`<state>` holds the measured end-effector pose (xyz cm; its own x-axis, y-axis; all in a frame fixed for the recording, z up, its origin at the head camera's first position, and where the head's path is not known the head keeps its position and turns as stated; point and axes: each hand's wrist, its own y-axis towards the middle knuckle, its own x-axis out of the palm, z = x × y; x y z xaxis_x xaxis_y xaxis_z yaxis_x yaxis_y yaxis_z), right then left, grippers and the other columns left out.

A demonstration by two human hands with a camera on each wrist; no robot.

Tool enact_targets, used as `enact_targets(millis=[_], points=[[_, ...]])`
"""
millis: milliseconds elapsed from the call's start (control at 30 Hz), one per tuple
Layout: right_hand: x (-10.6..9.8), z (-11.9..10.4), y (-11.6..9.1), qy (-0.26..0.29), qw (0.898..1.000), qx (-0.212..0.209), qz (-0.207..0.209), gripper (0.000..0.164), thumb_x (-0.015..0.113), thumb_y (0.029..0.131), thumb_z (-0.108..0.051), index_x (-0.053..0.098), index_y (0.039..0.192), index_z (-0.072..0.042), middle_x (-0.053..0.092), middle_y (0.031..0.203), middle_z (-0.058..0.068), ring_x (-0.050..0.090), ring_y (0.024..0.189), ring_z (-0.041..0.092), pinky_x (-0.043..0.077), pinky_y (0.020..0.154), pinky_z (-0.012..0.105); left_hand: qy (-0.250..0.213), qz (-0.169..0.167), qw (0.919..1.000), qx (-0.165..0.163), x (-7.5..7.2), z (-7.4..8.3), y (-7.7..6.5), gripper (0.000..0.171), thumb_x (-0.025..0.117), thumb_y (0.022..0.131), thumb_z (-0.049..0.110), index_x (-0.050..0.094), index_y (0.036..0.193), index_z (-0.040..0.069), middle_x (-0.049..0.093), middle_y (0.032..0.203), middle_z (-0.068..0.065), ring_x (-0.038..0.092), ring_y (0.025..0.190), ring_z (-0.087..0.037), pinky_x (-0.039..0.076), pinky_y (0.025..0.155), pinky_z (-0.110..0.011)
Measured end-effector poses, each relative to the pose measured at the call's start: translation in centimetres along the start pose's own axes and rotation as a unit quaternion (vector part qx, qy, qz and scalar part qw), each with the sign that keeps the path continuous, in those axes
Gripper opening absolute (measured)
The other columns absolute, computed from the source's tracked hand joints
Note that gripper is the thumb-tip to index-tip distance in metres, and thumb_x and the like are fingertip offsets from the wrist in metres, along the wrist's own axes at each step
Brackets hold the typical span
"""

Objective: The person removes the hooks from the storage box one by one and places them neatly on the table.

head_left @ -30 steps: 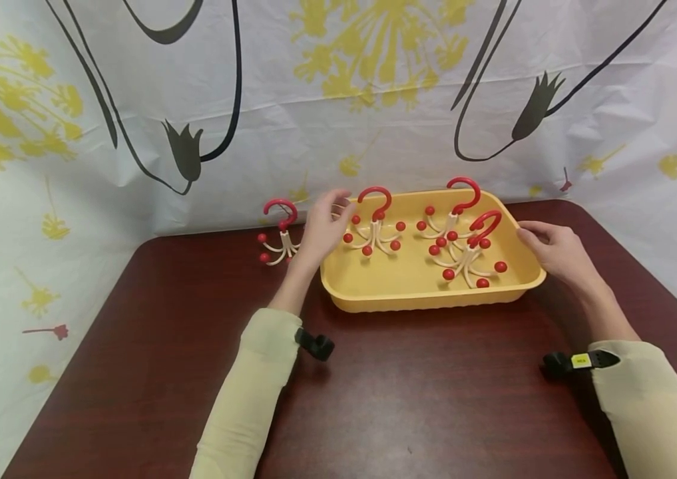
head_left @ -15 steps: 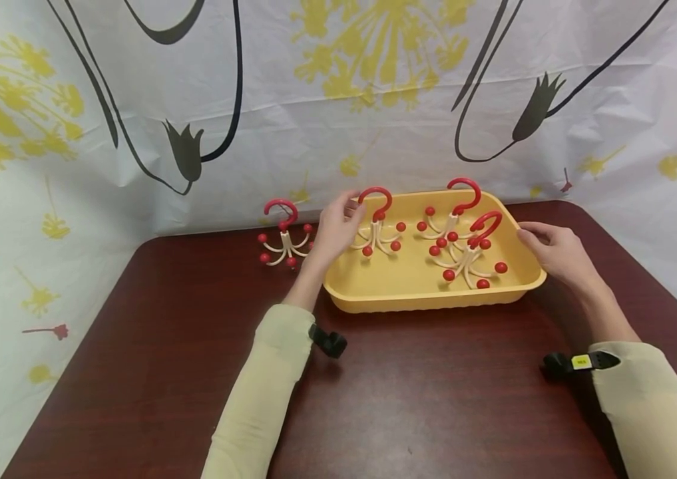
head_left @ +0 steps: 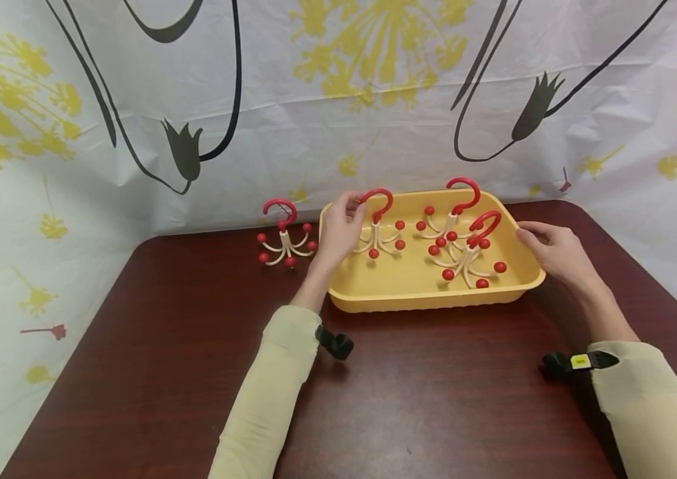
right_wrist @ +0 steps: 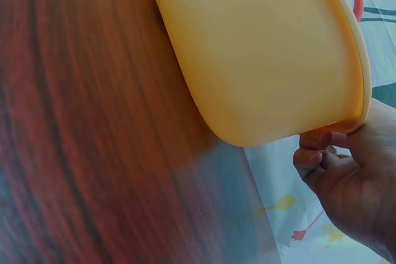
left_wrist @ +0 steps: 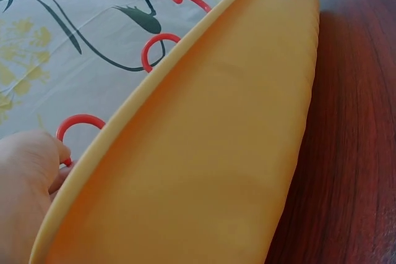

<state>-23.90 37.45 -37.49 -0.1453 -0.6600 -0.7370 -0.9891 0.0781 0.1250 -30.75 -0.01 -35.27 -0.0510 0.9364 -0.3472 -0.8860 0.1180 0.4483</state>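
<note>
My left hand [head_left: 341, 229] is over the left end of a yellow tray [head_left: 434, 304]. Its thumb and finger pinch the red hook's tip of a hook hanger [head_left: 377, 229], which has cream arms ending in red balls. In the left wrist view, the red hook [left_wrist: 81, 119] rises above the tray's rim beside the fingers; the hanger's lower part is hidden by the tray wall. At the right end, my right hand [head_left: 556, 249] grips the tray's rim, with fingers curled under it in the right wrist view. Two similar hangers, front [head_left: 468, 256] and back [head_left: 477, 196], stand at the tray's right.
One more hook hanger [head_left: 284, 243] stands on the dark red-brown table [head_left: 422, 392], left of the tray. Behind the table hangs a white patterned cloth [head_left: 326, 140], close to the tray's back edge. Black camera straps [head_left: 335, 344] sit at both wrists.
The left hand has moved right, from the tray's left edge to the nearest hanger's hook and now pinches it. That hanger has turned slightly. The right hand stays on the rim.
</note>
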Motion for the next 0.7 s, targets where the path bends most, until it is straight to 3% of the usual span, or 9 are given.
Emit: enact_targets(millis=[367, 600, 700], points=[[-0.05, -0.19, -0.16, 0.001, 1.0, 0.003, 0.001, 0.066, 0.048, 0.104, -0.049, 0.052, 0.142, 0.005, 0.058, 0.13, 0.032, 0.062, 0.097, 0.034, 0.048, 0.063, 0.01, 0.012, 0.031, 0.9982, 0.051, -0.04, -0.18, -0.21, 0.018, 0.067, 0.099, 0.012, 0.074, 0.107, -0.002, 0.073, 0.093, -0.013, 0.066, 0.082, -0.021, 0.052, 0.074, -0.025], [-0.1, -0.22, -0.15, -0.002, 1.0, 0.003, 0.002, 0.066, 0.048, 0.104, -0.05, 0.053, 0.141, 0.004, 0.058, 0.13, 0.031, 0.062, 0.093, 0.026, 0.047, 0.063, 0.01, 0.016, 0.058, 0.9972, 0.044, -0.05, -0.37, -0.46, 0.016, 0.071, 0.096, 0.013, 0.076, 0.104, 0.0, 0.073, 0.09, -0.012, 0.068, 0.08, -0.02, 0.053, 0.071, -0.024], [-0.09, -0.23, -0.17, -0.002, 1.0, 0.002, 0.002, 0.066, 0.047, 0.104, -0.05, 0.053, 0.141, 0.005, 0.058, 0.131, 0.031, 0.061, 0.096, 0.029, 0.046, 0.063, 0.009, 0.009, 0.068, 0.9971, 0.032, -0.08, -0.38, -0.56, 0.016, 0.072, 0.095, 0.013, 0.076, 0.104, 0.001, 0.073, 0.088, -0.011, 0.068, 0.078, -0.02, 0.053, 0.07, -0.024]])
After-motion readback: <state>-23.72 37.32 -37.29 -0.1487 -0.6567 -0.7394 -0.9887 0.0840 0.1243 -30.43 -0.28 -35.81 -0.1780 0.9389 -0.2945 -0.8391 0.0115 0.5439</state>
